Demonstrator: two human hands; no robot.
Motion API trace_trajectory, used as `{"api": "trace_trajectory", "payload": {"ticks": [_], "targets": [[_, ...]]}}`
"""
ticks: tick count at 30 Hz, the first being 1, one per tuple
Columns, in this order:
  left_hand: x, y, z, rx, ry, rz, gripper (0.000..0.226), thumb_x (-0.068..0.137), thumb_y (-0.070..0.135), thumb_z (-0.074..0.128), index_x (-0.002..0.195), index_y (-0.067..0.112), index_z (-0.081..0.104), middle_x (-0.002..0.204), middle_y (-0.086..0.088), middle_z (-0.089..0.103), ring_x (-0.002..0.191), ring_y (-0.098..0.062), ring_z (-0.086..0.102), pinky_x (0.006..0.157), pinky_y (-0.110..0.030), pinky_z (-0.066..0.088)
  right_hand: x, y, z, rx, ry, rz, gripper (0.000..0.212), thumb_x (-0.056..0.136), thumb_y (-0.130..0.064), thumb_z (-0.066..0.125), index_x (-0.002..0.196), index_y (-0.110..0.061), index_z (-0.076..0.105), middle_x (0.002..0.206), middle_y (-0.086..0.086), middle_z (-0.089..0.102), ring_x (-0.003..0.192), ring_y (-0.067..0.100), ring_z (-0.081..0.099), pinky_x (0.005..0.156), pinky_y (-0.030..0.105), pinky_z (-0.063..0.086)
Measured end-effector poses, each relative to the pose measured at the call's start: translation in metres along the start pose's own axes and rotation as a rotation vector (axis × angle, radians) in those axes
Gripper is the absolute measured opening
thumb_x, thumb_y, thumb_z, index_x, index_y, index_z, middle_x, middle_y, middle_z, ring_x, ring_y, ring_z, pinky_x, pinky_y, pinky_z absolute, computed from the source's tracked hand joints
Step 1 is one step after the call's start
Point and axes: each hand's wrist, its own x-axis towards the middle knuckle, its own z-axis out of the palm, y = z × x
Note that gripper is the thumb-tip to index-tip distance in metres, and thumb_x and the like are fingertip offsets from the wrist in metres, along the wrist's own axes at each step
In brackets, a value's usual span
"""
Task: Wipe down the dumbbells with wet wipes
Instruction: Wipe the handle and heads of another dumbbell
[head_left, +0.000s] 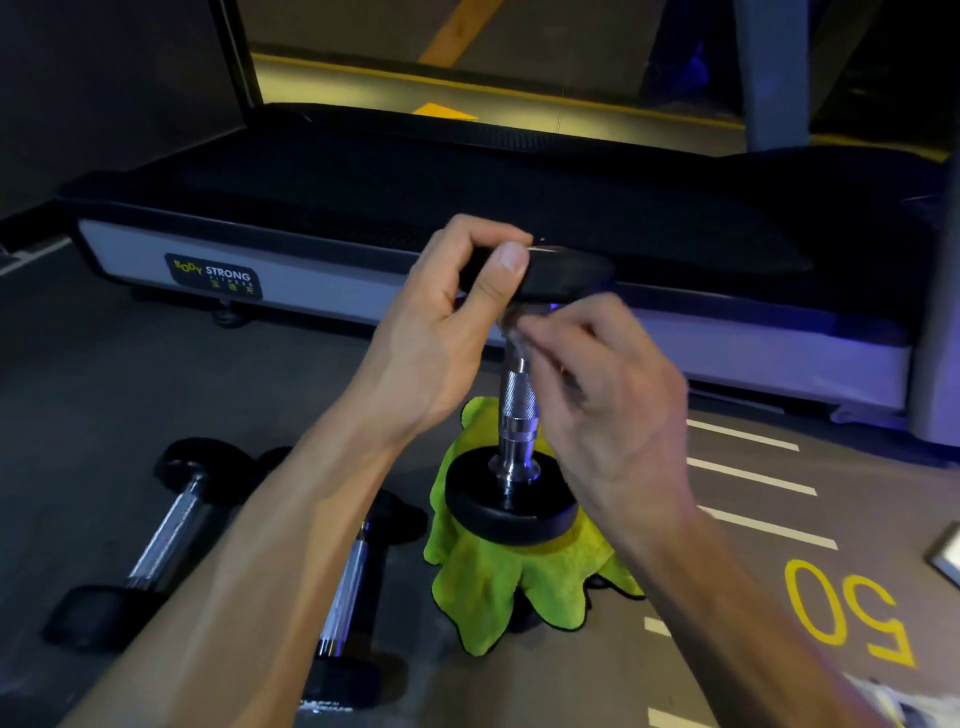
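Note:
A dumbbell with a chrome knurled handle and black end plates stands upright, its lower plate on a bright green cloth. My left hand grips the upper black plate by its rim. My right hand pinches a small, blurred wet wipe against the top of the handle, just under the upper plate. Two more dumbbells lie on the floor to the left, the nearer one partly hidden by my left forearm.
A treadmill deck with a Body Strong label spans the floor just behind the dumbbell. The grey floor at the right carries white stripes and a yellow "50". A white packet corner shows at the lower right.

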Motion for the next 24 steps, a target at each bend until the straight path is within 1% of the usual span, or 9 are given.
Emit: {"api": "trace_trajectory", "payload": {"ticks": [4, 6, 9, 12, 14, 16, 19, 21, 24], "targets": [[0.001, 0.0, 0.0, 0.02, 0.029, 0.016, 0.013, 0.104, 0.044, 0.05, 0.11, 0.038, 0.061, 0.111, 0.0, 0.065, 0.103, -0.004, 0.058, 0.095, -0.021, 0.043, -0.042, -0.009, 0.004, -0.03, -0.301, -0.025, 0.022, 0.09, -0.002, 0.068, 0.111, -0.009, 0.07, 0.116, -0.003, 0.054, 0.097, 0.027, 0.06, 0.072, 0.047, 0.057], [0.0, 0.001, 0.002, 0.034, 0.038, 0.025, 0.013, 0.104, 0.044, 0.05, 0.11, 0.039, 0.061, 0.109, 0.004, 0.063, 0.102, -0.003, 0.057, 0.095, -0.022, 0.042, -0.037, -0.007, 0.001, -0.03, -0.308, -0.01, 0.013, 0.093, -0.007, 0.064, 0.106, -0.01, 0.066, 0.109, 0.001, 0.053, 0.092, 0.028, 0.057, 0.067, 0.049, 0.054], [-0.001, 0.002, 0.005, 0.037, 0.023, 0.028, 0.019, 0.105, 0.044, 0.049, 0.115, 0.035, 0.062, 0.113, -0.001, 0.064, 0.107, -0.009, 0.06, 0.096, -0.026, 0.046, -0.012, -0.005, 0.0, -0.041, -0.171, 0.043, 0.008, 0.097, -0.008, 0.061, 0.103, -0.009, 0.066, 0.103, 0.002, 0.051, 0.09, 0.026, 0.055, 0.067, 0.045, 0.051], [-0.001, 0.002, 0.004, 0.03, 0.02, 0.046, 0.02, 0.106, 0.042, 0.048, 0.117, 0.033, 0.061, 0.114, -0.006, 0.065, 0.109, -0.014, 0.061, 0.099, -0.031, 0.047, -0.023, -0.009, 0.001, -0.097, -0.263, 0.048, 0.015, 0.093, -0.003, 0.062, 0.106, -0.009, 0.068, 0.103, 0.004, 0.055, 0.091, 0.025, 0.057, 0.072, 0.04, 0.05], [-0.001, 0.001, 0.003, 0.017, 0.026, 0.068, 0.019, 0.107, 0.037, 0.048, 0.117, 0.03, 0.062, 0.114, -0.007, 0.066, 0.109, -0.013, 0.061, 0.099, -0.028, 0.046, -0.041, -0.009, -0.001, 0.006, -0.378, 0.158, 0.019, 0.096, -0.008, 0.061, 0.111, -0.011, 0.072, 0.101, -0.005, 0.059, 0.09, 0.006, 0.057, 0.079, 0.023, 0.049], [0.0, 0.001, 0.003, 0.008, 0.04, 0.087, 0.018, 0.109, 0.031, 0.047, 0.117, 0.027, 0.063, 0.11, -0.001, 0.066, 0.103, -0.006, 0.06, 0.093, -0.021, 0.045, -0.042, 0.0, -0.011, 0.142, -0.309, 0.257, 0.018, 0.098, -0.014, 0.064, 0.109, -0.016, 0.077, 0.095, -0.012, 0.06, 0.081, -0.006, 0.056, 0.075, 0.004, 0.039], [0.002, 0.0, 0.002, 0.004, 0.067, 0.107, 0.02, 0.111, 0.021, 0.047, 0.116, 0.018, 0.065, 0.088, 0.014, 0.06, 0.084, 0.005, 0.053, 0.08, -0.015, 0.04, -0.031, 0.019, -0.031, 0.115, -0.144, 0.293, 0.012, 0.093, -0.013, 0.073, 0.099, -0.022, 0.078, 0.095, -0.009, 0.063, 0.079, 0.005, 0.061, 0.074, 0.012, 0.046], [0.003, -0.001, 0.001, -0.001, 0.077, 0.105, 0.019, 0.111, 0.022, 0.045, 0.115, 0.019, 0.064, 0.087, 0.012, 0.062, 0.083, 0.002, 0.053, 0.081, -0.019, 0.041, -0.032, 0.024, -0.036, 0.08, -0.222, 0.306, 0.012, 0.089, -0.014, 0.077, 0.094, -0.024, 0.078, 0.093, -0.01, 0.064, 0.08, 0.007, 0.063, 0.075, 0.023, 0.052], [0.003, -0.001, 0.002, 0.022, 0.069, 0.07, 0.016, 0.112, 0.028, 0.045, 0.114, 0.025, 0.061, 0.082, 0.024, 0.058, 0.08, 0.005, 0.052, 0.079, -0.017, 0.039, -0.044, 0.016, -0.032, 0.141, -0.437, 0.288, 0.011, 0.086, -0.02, 0.074, 0.091, -0.028, 0.08, 0.088, -0.017, 0.066, 0.079, -0.003, 0.062, 0.073, 0.007, 0.044]]}}
